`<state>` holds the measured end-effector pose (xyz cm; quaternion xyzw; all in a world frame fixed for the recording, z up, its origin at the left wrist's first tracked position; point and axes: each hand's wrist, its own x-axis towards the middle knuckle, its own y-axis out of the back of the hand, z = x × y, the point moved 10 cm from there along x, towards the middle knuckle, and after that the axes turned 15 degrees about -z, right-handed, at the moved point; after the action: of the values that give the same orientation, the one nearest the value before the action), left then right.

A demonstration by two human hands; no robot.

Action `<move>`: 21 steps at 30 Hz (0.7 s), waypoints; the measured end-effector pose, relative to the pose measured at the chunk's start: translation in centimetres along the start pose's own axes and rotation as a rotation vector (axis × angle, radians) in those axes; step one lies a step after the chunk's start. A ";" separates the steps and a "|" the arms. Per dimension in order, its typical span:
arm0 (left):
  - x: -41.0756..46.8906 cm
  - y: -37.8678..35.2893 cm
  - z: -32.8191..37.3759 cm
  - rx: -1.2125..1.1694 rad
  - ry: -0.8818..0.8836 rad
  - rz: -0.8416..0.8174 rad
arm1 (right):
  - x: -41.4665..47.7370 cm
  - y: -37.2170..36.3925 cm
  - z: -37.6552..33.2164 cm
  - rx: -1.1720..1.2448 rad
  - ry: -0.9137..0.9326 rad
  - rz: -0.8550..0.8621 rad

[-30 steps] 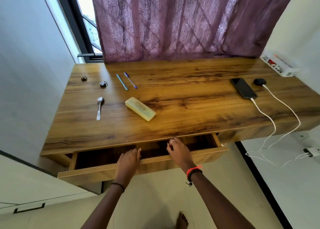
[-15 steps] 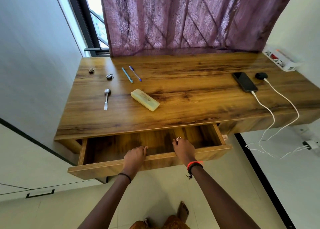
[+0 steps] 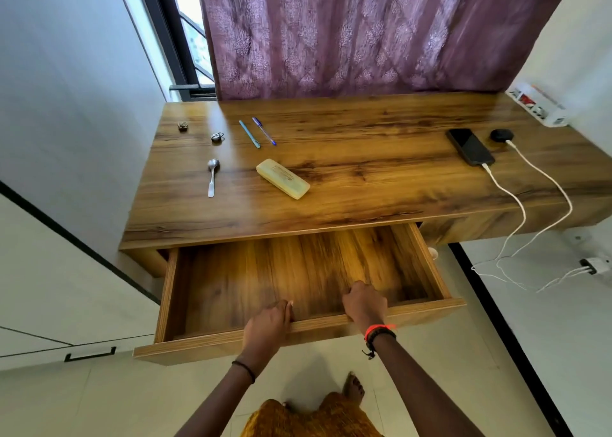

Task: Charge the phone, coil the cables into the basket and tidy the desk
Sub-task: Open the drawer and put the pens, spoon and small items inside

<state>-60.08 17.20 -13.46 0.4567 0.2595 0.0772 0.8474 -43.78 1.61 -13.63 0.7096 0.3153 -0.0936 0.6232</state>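
both hands hook over the front board of the drawer: left hand and right hand, fingers curled round its edge, set apart so it runs straight. drawer stands well out. phone lies at the desk's right end, white cable plugged in, trailing to the floor. judgement: spoon, pens, pale case go in next.

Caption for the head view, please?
Open drawer gripped by left hand and right hand; phone plugged in on desk.
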 end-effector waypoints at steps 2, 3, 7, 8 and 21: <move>-0.5 -0.2 0.2 0.005 -0.005 0.000 | -0.5 -0.2 0.3 -0.001 0.004 0.005; -0.7 -0.4 0.3 0.002 -0.007 -0.005 | -0.6 -0.3 0.5 0.001 0.006 0.011; -1.1 -0.9 0.3 -0.008 -0.010 -0.033 | -1.5 -0.2 0.5 0.002 0.010 0.028; -1.2 -0.8 0.3 -0.008 -0.013 -0.035 | -1.6 -0.1 0.4 0.005 0.011 0.031; -0.4 -0.5 1.2 -0.156 -0.092 -0.214 | -2.0 0.1 -1.2 -0.176 0.055 -0.002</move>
<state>-59.86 15.93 -13.21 0.3622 0.2607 -0.0148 0.8948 -45.61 2.08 -12.26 0.6540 0.3399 -0.0469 0.6742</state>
